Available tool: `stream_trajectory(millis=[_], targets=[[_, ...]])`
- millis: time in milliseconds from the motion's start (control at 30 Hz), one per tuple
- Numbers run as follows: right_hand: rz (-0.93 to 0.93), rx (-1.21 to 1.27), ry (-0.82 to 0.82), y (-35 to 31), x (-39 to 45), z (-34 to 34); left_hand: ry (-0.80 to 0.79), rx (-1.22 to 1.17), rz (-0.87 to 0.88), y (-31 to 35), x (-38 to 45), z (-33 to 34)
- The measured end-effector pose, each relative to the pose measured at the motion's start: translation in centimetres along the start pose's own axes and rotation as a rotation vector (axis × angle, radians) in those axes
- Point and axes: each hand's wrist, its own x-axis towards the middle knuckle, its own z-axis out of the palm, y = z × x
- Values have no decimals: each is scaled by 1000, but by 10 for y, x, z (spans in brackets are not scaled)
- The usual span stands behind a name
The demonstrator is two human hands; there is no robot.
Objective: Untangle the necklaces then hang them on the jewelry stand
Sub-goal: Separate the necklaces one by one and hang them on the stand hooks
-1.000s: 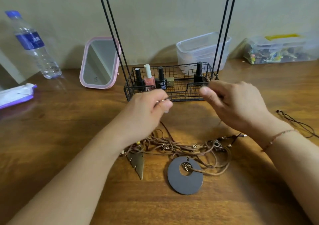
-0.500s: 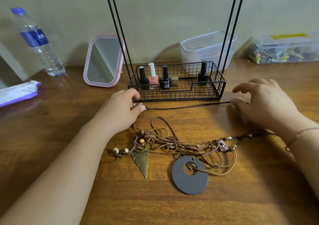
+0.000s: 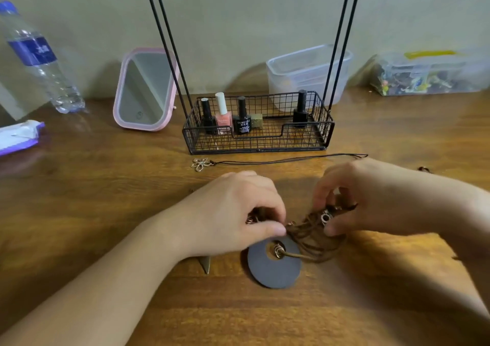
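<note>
Both forearms are bare to the frame edge; no sleeve is visible. The left hand (image 3: 233, 213) and the right hand (image 3: 371, 194) show bare fingers with short, unpainted nails. The right wrist is motion-blurred.

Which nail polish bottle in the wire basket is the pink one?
The pink bottle with the white cap, second from the left in the wire basket; the other three bottles are black with black caps.

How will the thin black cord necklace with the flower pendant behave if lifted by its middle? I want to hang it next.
The thin black cord necklace lies limp along the wooden table, so it would probably sag floppily. Its gold flower pendant sits at one end, so that end would likely drop and swing. It looks light; the cord might slide through fingers.
</note>
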Motion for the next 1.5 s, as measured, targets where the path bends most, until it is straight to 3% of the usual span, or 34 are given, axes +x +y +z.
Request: stream_trajectory(millis=[267, 433, 533, 600, 667, 800, 867, 933, 1033, 1100, 1167, 1333, 1500], targets=[[13, 166, 86, 9, -1, -11, 81, -131, -201, -5, 0, -10], [49, 394, 105, 24, -3, -14, 239, -225, -343, -12, 1, -15], [140, 733, 97, 30, -6, -15, 315, -436, -489, -20, 2, -16], [171, 729, 70, 31, -6, -16, 336, -571, -572, -21, 1, -20], [170, 560, 78, 32, -7, -18, 308, -454, -602, -23, 0, -24], [150, 263, 173, 26, -5, -15, 186, -1, -657, -20, -5, -30], [109, 221, 199, 20, -2, -11, 217, 133, -687, -11, -5, -28], [24, 244, 253, 13, -1, -9, 313, 263, -551, 0, -1, -20], [-115, 456, 266, 5, -2, -11, 229, 61, -272, 20, 10, -3], [-194, 618, 251, 3, -4, -13, 93, -68, -207, 22, 19, 11], [-226, 662, 259, 5, -4, -13, 77, -119, -154, 18, 23, 16], [-223, 501, 270, 4, -4, -10, 200, -340, -189, 10, 18, 1], [-277, 216, 257, -14, -2, 3, 327, -805, -333, 10, 15, -9]])
